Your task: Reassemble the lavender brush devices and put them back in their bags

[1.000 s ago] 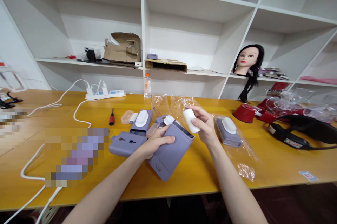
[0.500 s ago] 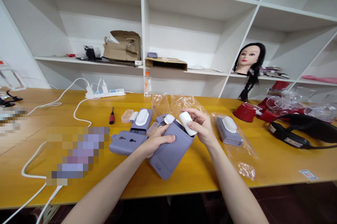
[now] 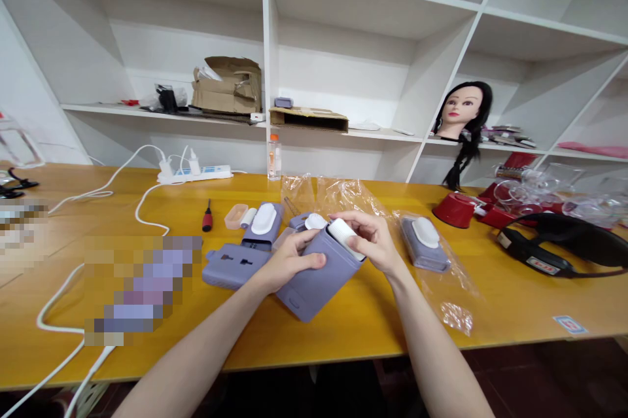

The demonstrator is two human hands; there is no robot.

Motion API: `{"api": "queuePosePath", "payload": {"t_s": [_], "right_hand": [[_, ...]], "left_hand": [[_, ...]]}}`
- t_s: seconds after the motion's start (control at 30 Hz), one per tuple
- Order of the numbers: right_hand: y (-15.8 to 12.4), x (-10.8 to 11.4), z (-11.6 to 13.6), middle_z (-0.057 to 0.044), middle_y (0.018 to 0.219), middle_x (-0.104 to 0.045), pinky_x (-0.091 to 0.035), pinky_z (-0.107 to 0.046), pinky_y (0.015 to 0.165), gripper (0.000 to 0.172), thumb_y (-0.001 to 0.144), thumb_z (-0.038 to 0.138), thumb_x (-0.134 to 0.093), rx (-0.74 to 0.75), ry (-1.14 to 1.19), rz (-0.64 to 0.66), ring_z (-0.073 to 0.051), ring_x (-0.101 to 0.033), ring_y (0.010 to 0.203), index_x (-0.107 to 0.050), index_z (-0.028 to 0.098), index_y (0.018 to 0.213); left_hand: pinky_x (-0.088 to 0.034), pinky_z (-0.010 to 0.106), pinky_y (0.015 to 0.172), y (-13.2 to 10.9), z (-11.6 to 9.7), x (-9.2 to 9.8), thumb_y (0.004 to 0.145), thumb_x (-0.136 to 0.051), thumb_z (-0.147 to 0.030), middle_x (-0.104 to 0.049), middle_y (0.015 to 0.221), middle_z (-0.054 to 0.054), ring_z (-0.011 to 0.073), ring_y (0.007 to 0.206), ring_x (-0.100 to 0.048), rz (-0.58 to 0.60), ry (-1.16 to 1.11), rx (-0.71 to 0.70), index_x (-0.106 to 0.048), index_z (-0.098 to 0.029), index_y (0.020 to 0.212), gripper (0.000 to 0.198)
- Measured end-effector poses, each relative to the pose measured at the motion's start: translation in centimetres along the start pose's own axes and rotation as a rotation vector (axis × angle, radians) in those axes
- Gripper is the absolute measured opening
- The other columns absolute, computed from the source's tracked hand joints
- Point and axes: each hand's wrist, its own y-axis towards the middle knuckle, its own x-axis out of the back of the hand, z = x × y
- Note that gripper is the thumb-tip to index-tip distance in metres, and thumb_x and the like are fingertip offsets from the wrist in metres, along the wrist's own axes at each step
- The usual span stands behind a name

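Observation:
My left hand (image 3: 294,261) is closed around a purple plastic box (image 3: 321,284), its thumb across the front face. The box is tilted, its open end up and to the right. At that opening, my right hand (image 3: 370,241) grips a white rounded plastic piece (image 3: 343,235) with ribbed lines, which sits partly inside the mouth. Its lower part is hidden in the box. Behind my left hand lie a purple panel with two slots (image 3: 238,265) and a purple case with a white oval part (image 3: 265,218). A round white ribbed part (image 3: 314,222) shows just beyond the box.
A red-handled screwdriver (image 3: 208,218) and a white power strip (image 3: 196,174) lie to the left. On the right are another purple case (image 3: 426,244) on clear plastic wrap, a black headset-like band (image 3: 534,251) and red items (image 3: 456,209). White shelving stands behind.
The white piece has turned and gone from above the opening down into the box's mouth, with my right hand following. The box has shifted slightly up and left.

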Motion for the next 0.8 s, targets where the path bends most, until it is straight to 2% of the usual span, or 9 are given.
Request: {"api": "queuePosePath", "payload": {"t_s": [0.17, 0.27, 0.43, 0.57, 0.67, 0.8], "right_hand": [[-0.2, 0.1, 0.7, -0.001, 0.069, -0.063, -0.032, -0.023, 0.047, 0.035, 0.067, 0.028, -0.056, 0.069, -0.102, -0.001, -0.011, -0.045, 0.052, -0.068, 0.022, 0.099], [-0.2, 0.0, 1.1, -0.002, 0.077, -0.067, -0.035, -0.023, 0.049, 0.035, 0.067, 0.025, -0.054, 0.109, -0.152, 0.003, -0.012, -0.05, 0.055, -0.068, 0.021, 0.099], [-0.2, -0.4, 1.3, -0.002, 0.071, -0.069, -0.04, -0.025, 0.052, 0.035, 0.066, 0.025, -0.05, 0.109, -0.217, -0.057, -0.015, -0.056, 0.058, -0.069, 0.02, 0.095], [-0.1, -0.6, 1.2, -0.003, 0.08, -0.072, -0.043, -0.026, 0.055, 0.035, 0.065, 0.022, -0.049, 0.155, -0.217, -0.085, -0.017, -0.061, 0.065, -0.07, 0.021, 0.092], [-0.2, -0.4, 0.9, -0.002, 0.083, -0.072, -0.042, -0.025, 0.053, 0.037, 0.066, 0.022, -0.049, 0.164, -0.229, -0.079, -0.015, -0.06, 0.061, -0.07, 0.021, 0.096], [-0.6, -0.2, 0.3, -0.001, 0.09, -0.072, -0.042, -0.025, 0.056, 0.041, 0.071, 0.023, -0.046, 0.071, -0.215, -0.021, -0.015, -0.06, 0.064, -0.067, 0.022, 0.107]], "left_hand": [[-0.043, 0.027, 0.071, 0.0, 0.0, 0.0, 0.067, -0.07, -0.032, -0.068, 0.097, 0.004, 0.0214, 0.084, -0.059, 0.0, 0.025, -0.01, -0.064, -0.021, 0.11, 0.046], [-0.043, 0.027, 0.072, 0.0, 0.1, -0.1, 0.066, -0.071, -0.031, -0.067, 0.101, 0.004, 0.0218, 0.087, -0.059, -0.024, 0.021, -0.022, -0.064, -0.021, 0.108, 0.044], [-0.043, 0.028, 0.073, 0.0, 0.4, -0.6, 0.065, -0.072, -0.031, -0.068, 0.098, 0.004, 0.0217, 0.085, -0.059, -0.065, -0.019, -0.017, -0.065, -0.02, 0.106, 0.044], [-0.043, 0.028, 0.073, 0.0, 0.3, -0.9, 0.063, -0.073, -0.031, -0.067, 0.096, 0.004, 0.0218, 0.085, -0.059, -0.092, -0.015, -0.045, -0.066, -0.02, 0.105, 0.044], [-0.043, 0.027, 0.074, 0.0, 0.1, -0.6, 0.065, -0.072, -0.032, -0.067, 0.098, 0.004, 0.0219, 0.088, -0.058, -0.072, 0.038, -0.051, -0.065, -0.02, 0.107, 0.045], [-0.042, 0.028, 0.074, 0.0, -0.4, -0.2, 0.068, -0.068, -0.035, -0.066, 0.1, 0.005, 0.0217, 0.087, -0.057, 0.0, 0.14, -0.015, -0.061, -0.017, 0.113, 0.048]]}}
